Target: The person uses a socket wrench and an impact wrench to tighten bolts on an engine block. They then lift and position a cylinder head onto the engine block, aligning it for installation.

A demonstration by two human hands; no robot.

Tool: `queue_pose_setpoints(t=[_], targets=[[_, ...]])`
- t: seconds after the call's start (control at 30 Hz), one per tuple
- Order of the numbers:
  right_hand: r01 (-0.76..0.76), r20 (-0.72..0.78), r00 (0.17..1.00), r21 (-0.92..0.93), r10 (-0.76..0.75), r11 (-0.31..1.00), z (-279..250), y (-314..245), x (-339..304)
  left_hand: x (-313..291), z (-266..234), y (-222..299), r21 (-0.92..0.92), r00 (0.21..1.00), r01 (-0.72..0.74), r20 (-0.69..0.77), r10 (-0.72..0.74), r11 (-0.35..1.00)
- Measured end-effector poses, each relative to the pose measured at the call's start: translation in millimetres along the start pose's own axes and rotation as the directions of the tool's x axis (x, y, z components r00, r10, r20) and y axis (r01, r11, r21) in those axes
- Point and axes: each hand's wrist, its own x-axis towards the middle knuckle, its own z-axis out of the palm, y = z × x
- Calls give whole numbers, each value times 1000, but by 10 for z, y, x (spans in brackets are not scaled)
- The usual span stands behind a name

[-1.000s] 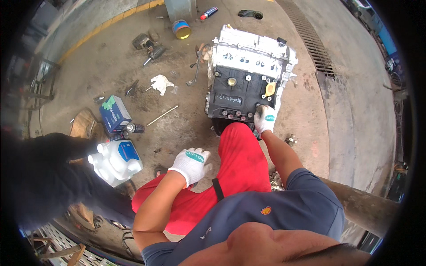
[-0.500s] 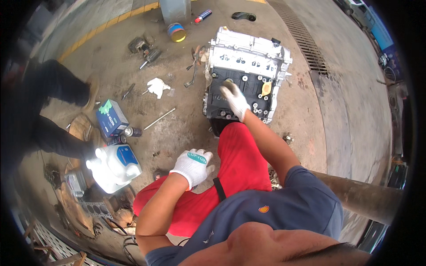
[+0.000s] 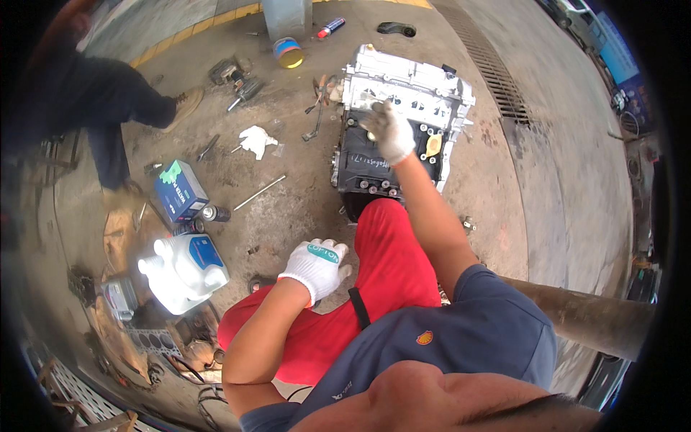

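In front of me stands an engine [image 3: 432, 79] with a silver upper part and a black front cover [image 3: 360, 155]; white handwriting shows on the cover. My right hand [image 3: 396, 135], in a white work glove with dirty fingers, is over the upper part of the black cover with its fingers apart. It holds nothing that I can see, and I cannot tell whether it touches the engine. My left hand [image 3: 315, 266], gloved in white, hangs over my left thigh with its fingers loosely bent and the thumb apart. Its fingertips are partly hidden. An orange-yellow cover piece [image 3: 433, 145] sits right of my right hand.
On the left are a blue box [image 3: 180, 193], spray cans [image 3: 216, 214] and white jugs [image 3: 191, 270]. A metal rod [image 3: 259, 193], a white rag [image 3: 257, 142] and an impact wrench [image 3: 245, 88] lie beyond. Another person's shoe [image 3: 186, 108] is at left. A floor grate [image 3: 493, 68] runs behind right.
My right hand has moved up the engine and slightly right, uncovering the handwriting. My left hand has barely shifted. The other person's legs have changed position, one foot moving right and farther off.
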Motion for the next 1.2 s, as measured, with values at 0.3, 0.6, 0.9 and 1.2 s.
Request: queue_pose_setpoints(t=[0.3,0.6,0.9,1.2], targets=[[-23,-84,989,-901,-122,434,-1760,-236,-764,-73,89,63,-10,997,-43,-65,42,999],[48,218,875,-927,-433,-371,-1970,253,-651,-7,191,235,-40,997,-66,49,67,997],[-23,251,860,-852,-445,-524,-1841,262,-615,-51,158,221,-85,997,-77,12,78,993],[-69,183,884,-859,-430,-507,-1634,183,-694,-2,168,146,-59,997,-69,13,70,996]])
